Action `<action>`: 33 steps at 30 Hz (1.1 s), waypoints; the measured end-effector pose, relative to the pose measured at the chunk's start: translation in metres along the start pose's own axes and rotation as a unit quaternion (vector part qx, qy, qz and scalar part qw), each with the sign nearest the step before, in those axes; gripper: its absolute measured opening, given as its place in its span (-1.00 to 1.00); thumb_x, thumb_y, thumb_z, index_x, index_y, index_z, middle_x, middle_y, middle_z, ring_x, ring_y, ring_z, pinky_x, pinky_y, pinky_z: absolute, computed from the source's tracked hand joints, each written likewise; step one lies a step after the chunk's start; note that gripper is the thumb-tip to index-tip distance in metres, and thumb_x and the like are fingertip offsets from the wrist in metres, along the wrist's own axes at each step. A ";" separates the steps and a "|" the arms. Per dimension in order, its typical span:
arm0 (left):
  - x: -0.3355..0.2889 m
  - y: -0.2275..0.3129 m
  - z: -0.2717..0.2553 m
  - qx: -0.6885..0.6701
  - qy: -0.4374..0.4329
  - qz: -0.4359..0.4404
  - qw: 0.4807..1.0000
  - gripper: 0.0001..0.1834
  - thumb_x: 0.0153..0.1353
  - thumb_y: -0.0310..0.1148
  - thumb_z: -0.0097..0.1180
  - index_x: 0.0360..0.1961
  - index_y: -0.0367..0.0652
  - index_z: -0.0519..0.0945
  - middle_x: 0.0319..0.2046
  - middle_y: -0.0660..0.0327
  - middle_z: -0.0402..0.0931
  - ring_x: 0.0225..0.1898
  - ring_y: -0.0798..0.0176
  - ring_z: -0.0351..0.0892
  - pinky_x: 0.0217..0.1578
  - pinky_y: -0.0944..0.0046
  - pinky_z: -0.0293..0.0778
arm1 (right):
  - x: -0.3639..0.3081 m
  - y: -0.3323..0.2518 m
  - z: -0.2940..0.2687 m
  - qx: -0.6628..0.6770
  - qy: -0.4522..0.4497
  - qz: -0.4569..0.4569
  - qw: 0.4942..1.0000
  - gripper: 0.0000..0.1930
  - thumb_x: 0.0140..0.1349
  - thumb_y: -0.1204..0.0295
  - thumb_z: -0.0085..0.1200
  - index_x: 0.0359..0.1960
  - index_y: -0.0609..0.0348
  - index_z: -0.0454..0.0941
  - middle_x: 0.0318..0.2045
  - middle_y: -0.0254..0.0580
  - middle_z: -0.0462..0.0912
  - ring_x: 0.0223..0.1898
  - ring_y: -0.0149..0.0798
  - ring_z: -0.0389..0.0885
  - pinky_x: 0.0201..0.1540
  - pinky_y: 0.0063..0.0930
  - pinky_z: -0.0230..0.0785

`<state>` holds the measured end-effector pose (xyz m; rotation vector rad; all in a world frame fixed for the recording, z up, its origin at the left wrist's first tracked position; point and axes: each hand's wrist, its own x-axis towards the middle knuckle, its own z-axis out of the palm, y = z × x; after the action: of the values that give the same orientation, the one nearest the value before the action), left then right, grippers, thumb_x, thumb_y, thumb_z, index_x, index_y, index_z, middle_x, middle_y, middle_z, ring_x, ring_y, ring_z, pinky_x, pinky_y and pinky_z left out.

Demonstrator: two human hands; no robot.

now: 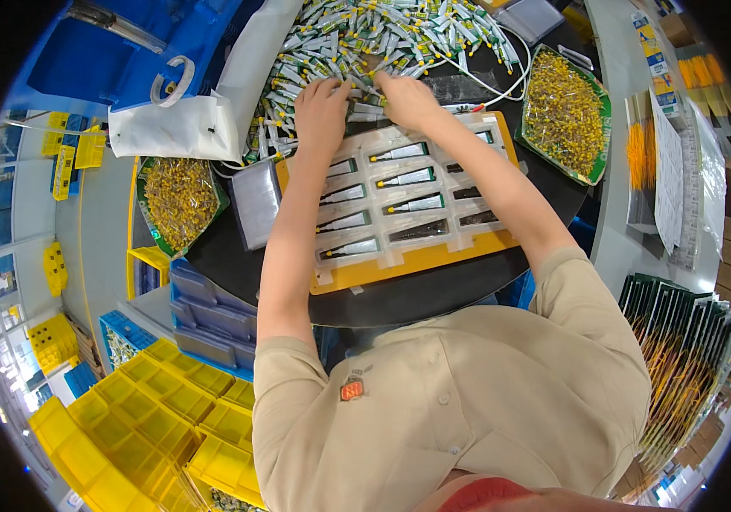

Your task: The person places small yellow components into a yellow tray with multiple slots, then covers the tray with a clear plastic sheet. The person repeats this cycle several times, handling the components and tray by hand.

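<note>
A large heap of small silver tubes [323, 43] with yellow tips and green ends covers the far side of the black table. My left hand [323, 109] reaches into the near edge of the heap, its fingers curled down among the tubes. Close by on the right, my right hand [410, 102] also bends its fingers into the heap. Whatever lies between the fingertips is hidden. Beneath my forearms rests a whitish slotted tray [369, 192] on a yellow board [382, 275]. Several slots hold one tube [405, 177] each; a near-middle slot [419, 230] and some on the right look dark, without a tube.
Green-edged bins of small yellow pieces stand left [179, 200] and right [563, 111] of the tray. A white cable [523, 72] loops by the heap. Clear plastic sheets [258, 205] lie left of the board. Yellow crates [139, 401] are stacked lower left.
</note>
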<state>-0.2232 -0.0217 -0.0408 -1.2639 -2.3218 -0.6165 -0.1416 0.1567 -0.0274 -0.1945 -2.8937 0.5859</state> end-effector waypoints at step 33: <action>0.000 0.096 -0.026 -0.335 -0.031 -0.172 0.926 -0.77 0.16 -0.54 0.30 -0.19 -0.20 0.51 -0.27 0.15 0.58 -0.36 0.35 0.61 -0.35 0.33 0.52 | -0.092 0.091 -0.085 0.315 0.053 -0.088 0.944 -0.82 0.24 0.50 0.18 -0.12 0.12 0.66 -0.14 -0.14 0.67 -0.16 -0.11 0.68 -0.13 -0.35 0.56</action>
<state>-0.1374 0.0102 -0.0028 -1.1300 -2.4975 -1.6166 -0.0261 0.2566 -0.0007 0.1196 -2.4300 1.3634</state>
